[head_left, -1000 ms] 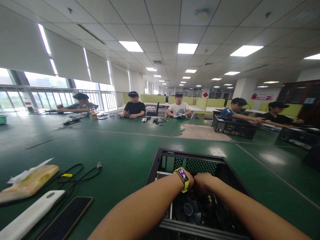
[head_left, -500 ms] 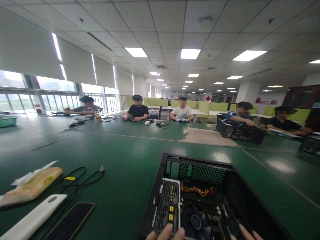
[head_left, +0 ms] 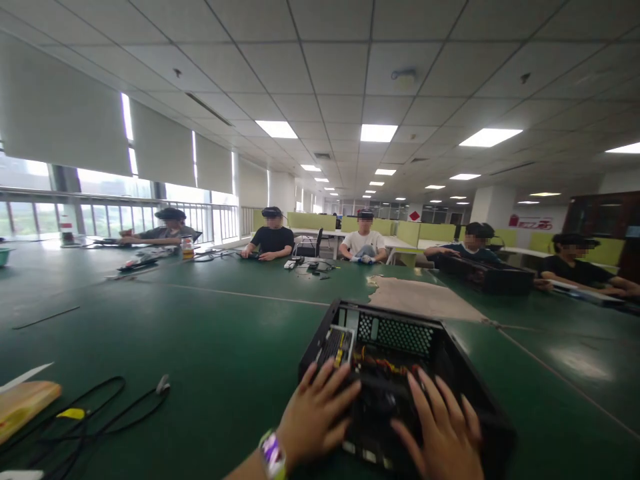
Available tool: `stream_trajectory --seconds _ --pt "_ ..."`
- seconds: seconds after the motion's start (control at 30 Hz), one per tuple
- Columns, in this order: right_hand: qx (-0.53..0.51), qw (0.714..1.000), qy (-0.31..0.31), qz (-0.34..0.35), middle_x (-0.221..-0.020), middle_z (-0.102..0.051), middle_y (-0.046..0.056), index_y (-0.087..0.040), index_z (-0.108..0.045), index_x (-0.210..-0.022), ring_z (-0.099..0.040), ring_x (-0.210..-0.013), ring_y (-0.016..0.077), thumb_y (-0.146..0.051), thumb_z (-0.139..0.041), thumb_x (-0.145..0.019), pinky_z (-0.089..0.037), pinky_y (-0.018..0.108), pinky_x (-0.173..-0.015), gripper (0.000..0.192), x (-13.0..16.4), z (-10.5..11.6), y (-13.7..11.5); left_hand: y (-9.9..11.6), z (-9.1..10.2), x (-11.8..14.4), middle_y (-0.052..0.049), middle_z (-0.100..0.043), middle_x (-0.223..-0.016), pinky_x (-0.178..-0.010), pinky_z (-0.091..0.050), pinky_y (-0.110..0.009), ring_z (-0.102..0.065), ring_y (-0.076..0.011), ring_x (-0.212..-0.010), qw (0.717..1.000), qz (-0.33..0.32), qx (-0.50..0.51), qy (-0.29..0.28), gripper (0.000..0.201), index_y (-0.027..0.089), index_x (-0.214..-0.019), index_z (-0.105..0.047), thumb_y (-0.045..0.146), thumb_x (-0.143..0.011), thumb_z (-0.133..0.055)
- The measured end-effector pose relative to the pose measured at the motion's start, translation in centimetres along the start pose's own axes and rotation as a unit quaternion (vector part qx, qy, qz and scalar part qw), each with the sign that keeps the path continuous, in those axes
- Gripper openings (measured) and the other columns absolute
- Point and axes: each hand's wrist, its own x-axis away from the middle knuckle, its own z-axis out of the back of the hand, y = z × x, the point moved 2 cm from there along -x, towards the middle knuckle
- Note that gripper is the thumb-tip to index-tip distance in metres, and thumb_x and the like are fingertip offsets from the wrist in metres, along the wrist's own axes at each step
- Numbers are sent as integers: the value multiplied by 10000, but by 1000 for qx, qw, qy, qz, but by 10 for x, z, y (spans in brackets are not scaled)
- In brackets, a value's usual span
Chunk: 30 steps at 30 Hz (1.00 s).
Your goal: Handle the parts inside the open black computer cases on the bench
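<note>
An open black computer case (head_left: 463, 357) lies in front of me, its perforated end panel (head_left: 405, 335) facing away. Inside it I see a power supply (head_left: 336, 343) with yellow marks and some coloured wires (head_left: 383, 362). The dark fan (head_left: 387, 402) in the middle is blurred. My left hand (head_left: 317, 410) spreads its fingers over the left side of the case, at the near end of the power supply. Over the right part of the case is my right hand (head_left: 443, 423), fingers apart. Whether either hand touches parts inside, I cannot tell.
Black cable (head_left: 120, 420) coils lie on the green table (head_left: 215, 360) at left, beside a tissue pack (head_left: 30, 407). A bare pale patch (head_left: 420, 298) shows beyond the case. Several people sit across the table, one behind another black case (head_left: 487, 275).
Both my hands have come further into view over the case. My view has tilted up and shifted; the phone at lower left is out of sight. The far-right case has been turned or tipped.
</note>
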Motion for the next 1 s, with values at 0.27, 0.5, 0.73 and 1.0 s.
stream_trajectory --seconds 0.27,0.5,0.73,1.0 --pt "27 947 -296 -125 -1520 -220 117 -175 -228 -1456 -103 -1405 320 -374 -458 -846 -145 499 -1104 681 -179 -65 -4 -42 -77 -143 -88 -43 -1569 -1102 -39 -614 40 -385 -1409 931 246 49 -266 924 276 -1470 -200 462 -675 -631" --pt "-6 935 -340 -96 -1470 -330 121 -194 -278 -1439 -231 -1367 323 -488 -427 -853 -283 459 -1050 672 -147 -67 -3 -32 -95 -90 -101 -48 -1566 -1092 -84 -619 0 -381 -1409 914 253 51 -313 942 296 -1471 -178 430 -662 -641" --pt "4 922 -371 -108 -1407 -414 140 -174 -353 -1401 -304 -1325 331 -462 -453 -850 -322 462 -1021 630 -121 -47 24 -66 -61 -51 -92 -29 -1563 -1084 -31 -634 31 -376 -1408 894 289 3 -343 900 288 -1468 -205 338 -677 -634" --pt "12 912 -391 -121 -1382 -436 165 -156 -380 -1382 -375 -1284 310 -458 -484 -840 -342 451 -1003 629 -90 -24 43 -75 -10 -27 -72 -17 -1569 -1072 -66 -651 12 -371 -1414 897 287 31 -335 870 311 -1471 -172 490 -726 -583"
